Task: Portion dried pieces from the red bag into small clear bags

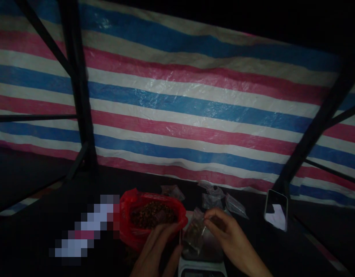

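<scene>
I see that the right hand pinches the edge of a small clear bag between thumb and fingertips, and this bag is above the plate of a scale; whether it also rests there, I cannot tell. The left hand is at the near side of a red plastic bag — its fingers are slightly bent and lie close to one another, while the thumb stands apart from them. Inside the red bag there is a dark, grainy material. Behind the scale, several other clear bags lie on the dark table, and a phone leans farther to the right. A striped sheet hangs behind everything.
</scene>
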Motion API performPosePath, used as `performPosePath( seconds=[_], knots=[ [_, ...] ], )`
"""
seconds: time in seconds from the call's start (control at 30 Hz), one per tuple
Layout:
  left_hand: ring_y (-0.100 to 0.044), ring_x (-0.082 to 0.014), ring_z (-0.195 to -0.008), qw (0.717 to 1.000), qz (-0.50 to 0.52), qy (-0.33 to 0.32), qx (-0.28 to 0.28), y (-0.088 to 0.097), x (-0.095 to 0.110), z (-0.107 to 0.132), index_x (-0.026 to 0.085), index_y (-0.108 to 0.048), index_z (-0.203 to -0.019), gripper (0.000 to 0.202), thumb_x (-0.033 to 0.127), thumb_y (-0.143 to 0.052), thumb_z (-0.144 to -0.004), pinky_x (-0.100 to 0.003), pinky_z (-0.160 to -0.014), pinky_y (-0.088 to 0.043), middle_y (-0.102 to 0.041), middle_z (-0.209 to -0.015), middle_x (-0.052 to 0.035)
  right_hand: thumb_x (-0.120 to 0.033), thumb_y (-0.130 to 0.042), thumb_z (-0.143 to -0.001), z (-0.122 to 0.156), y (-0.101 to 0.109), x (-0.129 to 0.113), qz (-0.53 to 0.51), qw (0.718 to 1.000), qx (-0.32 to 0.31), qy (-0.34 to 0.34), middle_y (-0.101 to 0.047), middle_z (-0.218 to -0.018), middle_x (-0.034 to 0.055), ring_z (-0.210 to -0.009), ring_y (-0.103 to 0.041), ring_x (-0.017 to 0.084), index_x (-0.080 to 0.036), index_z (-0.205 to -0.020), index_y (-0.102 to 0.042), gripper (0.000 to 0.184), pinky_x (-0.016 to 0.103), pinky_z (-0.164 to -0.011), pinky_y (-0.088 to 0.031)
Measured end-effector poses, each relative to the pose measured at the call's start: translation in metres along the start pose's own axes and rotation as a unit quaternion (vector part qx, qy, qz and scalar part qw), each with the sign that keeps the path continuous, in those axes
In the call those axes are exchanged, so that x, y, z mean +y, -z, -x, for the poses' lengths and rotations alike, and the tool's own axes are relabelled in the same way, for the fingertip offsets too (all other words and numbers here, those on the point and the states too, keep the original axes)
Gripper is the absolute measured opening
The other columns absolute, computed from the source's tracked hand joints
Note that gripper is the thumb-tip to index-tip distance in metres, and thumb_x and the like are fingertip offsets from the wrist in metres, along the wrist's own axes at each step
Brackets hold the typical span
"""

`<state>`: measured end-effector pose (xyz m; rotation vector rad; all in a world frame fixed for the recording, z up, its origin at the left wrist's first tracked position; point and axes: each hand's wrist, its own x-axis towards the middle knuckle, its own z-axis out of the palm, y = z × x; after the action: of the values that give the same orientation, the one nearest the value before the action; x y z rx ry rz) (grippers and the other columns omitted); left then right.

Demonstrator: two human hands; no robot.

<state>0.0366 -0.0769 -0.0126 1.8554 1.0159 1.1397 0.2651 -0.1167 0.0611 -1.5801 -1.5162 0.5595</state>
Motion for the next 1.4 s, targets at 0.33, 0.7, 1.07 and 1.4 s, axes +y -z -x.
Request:
performPosePath(
  seconds=[0.33, 0.7, 1.07, 1.4],
  knots=[
    [-0.073, -0.0223, -0.086, 0.957, 0.256, 0.117, -0.065, 0.011, 0.051, -0.025, 0.023, -0.076, -0.087, 0.043, 0.066, -0.068, -0.087, -0.028, -0.078, -0.060, -0.078, -0.088, -0.0025, -0.026, -0.074, -0.088, 0.007, -0.009, -0.038, 0.021, 0.997, -0.006, 0.068, -0.078, -0.103, 0.0044, -0.095, -0.072, 0.024, -0.030, -0.111, -0.082, 0.025, 0.034, -0.092, -0.054],
    [-0.077, -0.0214, -0.088, 0.952, 0.275, 0.130, 0.022, 0.035, 0.039, -0.018, 0.025, -0.080, -0.091, 0.048, 0.070, -0.080, -0.077, -0.024, -0.081, -0.061, -0.083, -0.094, -0.0028, -0.067, -0.082, -0.076, 0.001, -0.069, -0.045, -0.249, 0.966, -0.047, -0.056, -0.078, -0.086, 0.0054, -0.083, -0.072, 0.022, -0.021, -0.085, -0.078, 0.047, 0.029, -0.076, -0.055],
    [-0.078, -0.0229, -0.087, 0.949, 0.274, 0.151, 0.041, 0.049, 0.032, -0.013, 0.024, -0.083, -0.090, 0.052, 0.073, -0.081, -0.074, -0.025, -0.081, -0.063, -0.085, -0.095, -0.0039, -0.081, -0.070, -0.078, 0.000, -0.094, -0.049, -0.199, 0.979, 0.000, -0.034, -0.074, -0.078, 0.0054, -0.077, -0.068, 0.023, -0.021, -0.080, -0.075, 0.060, 0.028, -0.071, -0.053],
    [-0.079, -0.0243, -0.096, 0.951, 0.268, 0.156, 0.016, 0.043, 0.022, -0.016, 0.025, -0.084, -0.098, 0.050, 0.071, -0.080, -0.078, -0.026, -0.088, -0.062, -0.086, -0.104, -0.0050, -0.068, -0.067, -0.090, 0.002, -0.089, -0.039, -0.164, 0.986, 0.007, -0.014, -0.076, -0.081, 0.0061, -0.078, -0.072, 0.023, -0.021, -0.086, -0.075, 0.048, 0.026, -0.070, -0.055]
  ],
)
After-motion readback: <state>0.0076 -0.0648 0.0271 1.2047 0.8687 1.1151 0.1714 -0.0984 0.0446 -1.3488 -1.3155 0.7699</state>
